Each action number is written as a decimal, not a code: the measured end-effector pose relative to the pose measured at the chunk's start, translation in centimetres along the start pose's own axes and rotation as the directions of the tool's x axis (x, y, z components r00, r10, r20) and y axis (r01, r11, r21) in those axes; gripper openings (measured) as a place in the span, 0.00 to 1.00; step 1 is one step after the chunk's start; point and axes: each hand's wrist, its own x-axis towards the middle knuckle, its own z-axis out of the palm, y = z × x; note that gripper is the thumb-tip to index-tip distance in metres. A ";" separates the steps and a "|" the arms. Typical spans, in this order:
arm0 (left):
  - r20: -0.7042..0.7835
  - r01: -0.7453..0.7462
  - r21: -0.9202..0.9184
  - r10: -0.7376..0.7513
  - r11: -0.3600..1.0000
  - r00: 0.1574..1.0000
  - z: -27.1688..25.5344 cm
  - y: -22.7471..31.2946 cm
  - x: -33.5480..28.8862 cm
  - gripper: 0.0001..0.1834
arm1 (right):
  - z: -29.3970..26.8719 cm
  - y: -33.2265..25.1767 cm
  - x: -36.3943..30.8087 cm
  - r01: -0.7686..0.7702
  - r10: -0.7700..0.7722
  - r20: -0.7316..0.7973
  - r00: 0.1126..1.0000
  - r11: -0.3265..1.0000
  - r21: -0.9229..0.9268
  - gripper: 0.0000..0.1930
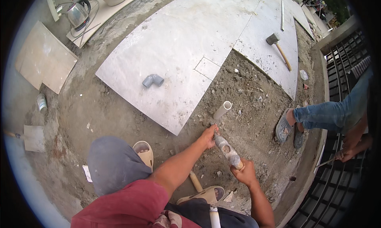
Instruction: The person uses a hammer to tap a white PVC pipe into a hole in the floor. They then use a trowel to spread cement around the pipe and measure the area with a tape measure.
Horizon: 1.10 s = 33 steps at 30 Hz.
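Both of my hands are on a long, cement-smeared tool (pixel 227 149) with a round spot on its body; I cannot make out its exact kind. My left hand (pixel 208 136) is closed at its far end, and my right hand (pixel 245 173) grips its near, beige end. Just beyond my left hand, a white plastic pipe (pixel 222 110) sticks up, tilted, from the loose soil. A wooden handle (pixel 195 181) lies by my sandal, its other end hidden under my left arm. Another white pipe (pixel 214 217) shows at my lap.
Large pale tiles (pixel 178 37) cover the ground ahead, bearing a grey elbow fitting (pixel 152 80) and a mallet (pixel 278 49). Rubble and soil (pixel 254 93) lie beside them. At right, another person's leg (pixel 333 114) is near a metal grille (pixel 337 65). A kettle (pixel 78 15) stands far left.
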 end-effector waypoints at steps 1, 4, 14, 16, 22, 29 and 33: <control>-0.003 -0.026 -0.045 0.025 0.999 1.000 -0.2 -0.1 0.3 0.10 | -1.1 -2.1 -0.7 0.103 -0.096 -0.092 0.991 0.992 0.070 0.13; 0.039 -0.019 -0.081 0.022 0.997 0.999 -1.3 -0.1 1.0 0.09 | -5.8 -6.5 -2.8 0.392 -0.395 -0.144 0.907 0.919 -0.050 0.08; 0.042 0.006 0.085 -0.010 0.996 0.999 0.7 -0.4 -1.1 0.12 | 1.0 3.2 1.2 -0.020 0.028 0.041 0.999 0.982 -0.186 0.12; 0.034 -0.002 -0.006 0.003 1.000 0.999 -0.9 -0.1 0.1 0.12 | 0.2 0.2 0.5 0.004 -0.003 0.010 1.000 0.999 -0.048 0.12; 0.076 0.018 -0.021 -0.016 1.000 0.997 -1.5 0.0 -0.5 0.11 | -3.3 -6.1 -1.2 0.612 -0.563 -0.329 0.758 0.789 0.058 0.04; 0.184 -0.003 0.281 -0.051 0.960 0.982 -2.3 1.0 -0.7 0.08 | 3.1 5.8 2.1 0.027 0.007 0.127 0.992 0.964 -0.263 0.08; 0.052 -0.052 0.611 0.026 0.790 0.998 -2.2 2.3 -0.4 0.12 | 4.2 5.6 -1.3 -0.198 0.190 0.136 0.972 0.979 0.044 0.10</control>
